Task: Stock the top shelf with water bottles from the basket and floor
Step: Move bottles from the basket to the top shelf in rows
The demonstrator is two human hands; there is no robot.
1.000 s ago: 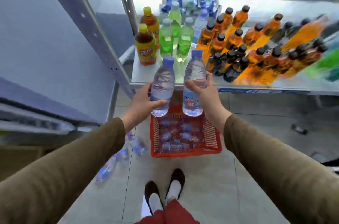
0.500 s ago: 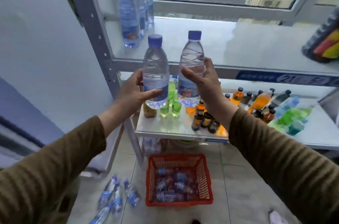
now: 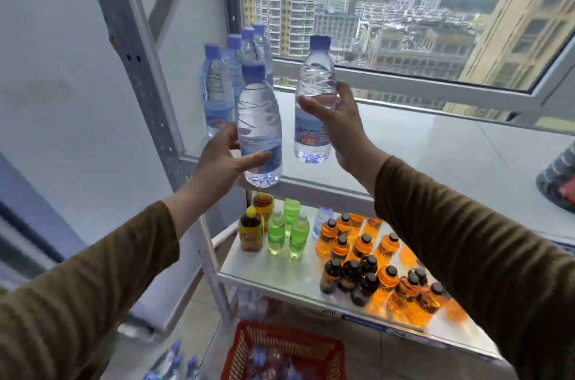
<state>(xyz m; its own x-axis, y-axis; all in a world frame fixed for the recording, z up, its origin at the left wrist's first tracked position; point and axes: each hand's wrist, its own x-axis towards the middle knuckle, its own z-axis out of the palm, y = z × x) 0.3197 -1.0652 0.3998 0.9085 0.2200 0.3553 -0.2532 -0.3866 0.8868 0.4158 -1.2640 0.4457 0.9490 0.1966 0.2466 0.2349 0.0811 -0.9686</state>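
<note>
Head view: we looked forward and down past both olive-brown sleeves.
Left hand (image 3: 222,158): we gripped a clear plastic water bottle with a blue cap (image 3: 259,127) — fingers and thumb wrapped round its lower body, upright, at the front edge of the white top shelf (image 3: 404,143).
Right hand (image 3: 340,124): we held a second clear blue-capped water bottle (image 3: 314,99) upright above that shelf.
Shelf stock: four matching bottles (image 3: 217,90) stood at its left end.
Below: the red plastic basket (image 3: 280,354) held more bottles — others lay on the floor (image 3: 177,361) beside it.
</note>
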